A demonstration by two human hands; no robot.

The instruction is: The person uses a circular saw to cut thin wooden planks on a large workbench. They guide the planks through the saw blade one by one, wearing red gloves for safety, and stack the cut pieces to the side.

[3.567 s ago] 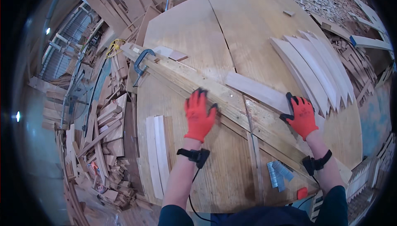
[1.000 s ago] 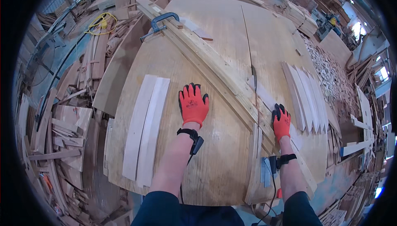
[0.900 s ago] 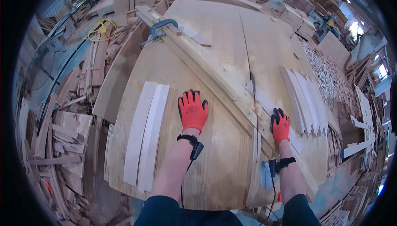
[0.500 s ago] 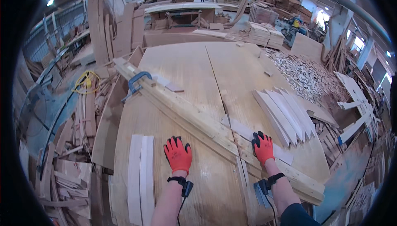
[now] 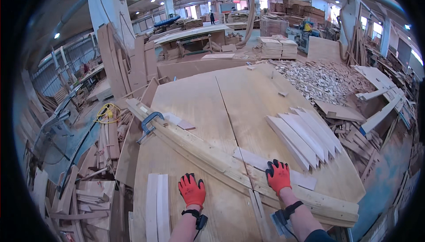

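My left hand (image 5: pixel 191 192), in a red glove with black fingertips, lies over the wooden tabletop (image 5: pixel 190 95) with fingers spread, holding nothing. Just left of it lie several narrow pale strips (image 5: pixel 157 208) side by side. My right hand (image 5: pixel 278 177), gloved alike, rests on a thin pale board (image 5: pixel 250 157) beside a long wooden beam (image 5: pixel 195 146); its fingers are apart. That board lies across the table's dark seam, partly hidden under the hand. A blue C-clamp (image 5: pixel 152 124) grips the beam's far left end. Both wrists carry black straps with small devices.
Several pointed pale boards (image 5: pixel 305 135) lie on the table's right side. Beyond its right edge spreads a heap of wood offcuts (image 5: pixel 323 82). Scrap wood (image 5: pixel 93 197) and a coiled yellow cable (image 5: pixel 107 114) are on the left. A short board (image 5: pixel 179 121) lies near the clamp.
The view has tilted upward, so the table and both hands sit lower in the picture. Both hands stay at nearly the same places on the table.
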